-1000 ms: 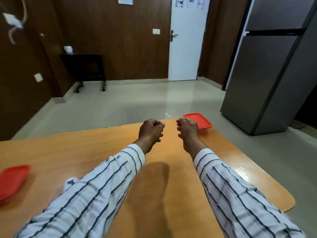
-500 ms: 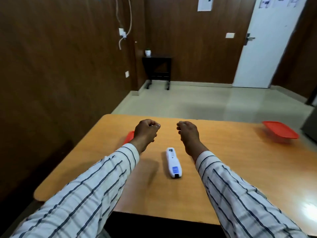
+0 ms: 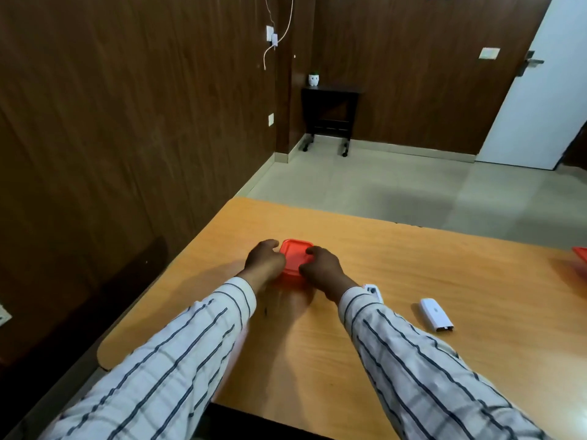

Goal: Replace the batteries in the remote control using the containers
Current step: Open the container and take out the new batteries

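Note:
A small red container (image 3: 293,255) with a red lid stands on the orange table (image 3: 413,265) near its left end. My left hand (image 3: 265,260) grips its left side and my right hand (image 3: 322,265) grips its right side, fingers on the lid's edge. The white remote control (image 3: 374,292) lies just right of my right wrist, mostly hidden by the striped sleeve. A separate white piece (image 3: 435,314), which looks like the battery cover, lies further right on the table.
A second red container (image 3: 581,254) shows at the right edge of the view. The table's left edge runs close to a dark wood-panelled wall (image 3: 127,154). A small black side table (image 3: 330,112) stands across the floor.
The view has swung left. Both hands went from loose fists above the table to gripping the red container. The remote now lies to the right of my right arm.

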